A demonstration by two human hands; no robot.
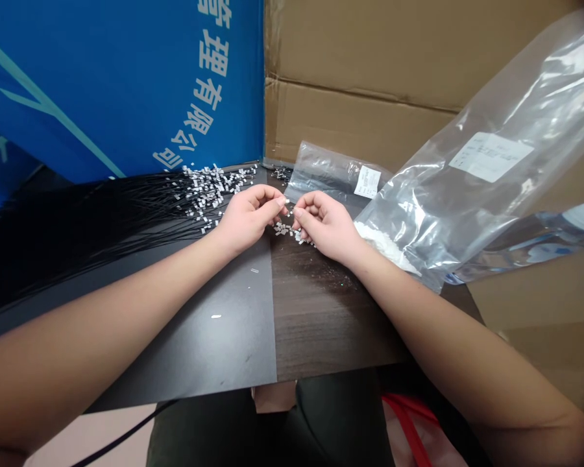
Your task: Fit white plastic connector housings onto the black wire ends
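Observation:
My left hand (252, 217) is closed in a pinch, with a small white connector piece (286, 202) showing at its fingertips. Just across from it, my right hand (328, 224) also pinches, thumb against forefinger; whatever is between them is too small to make out. The fingertips of both hands almost meet. Below them lies a little pile of loose white connector pieces (283, 229), partly covered by my right hand. Left of my hands, a large bundle of thin black cables (126, 201) ends in many white connectors (209, 188).
At right, a big clear plastic bag (530, 110) holds white pieces (387, 245) at its lower end. A smaller labelled bag (331, 170) lies behind my hands. A water bottle (520, 243) rests at the right. Cardboard (370, 52) and a blue printed panel (126, 78) stand behind the table (321, 337).

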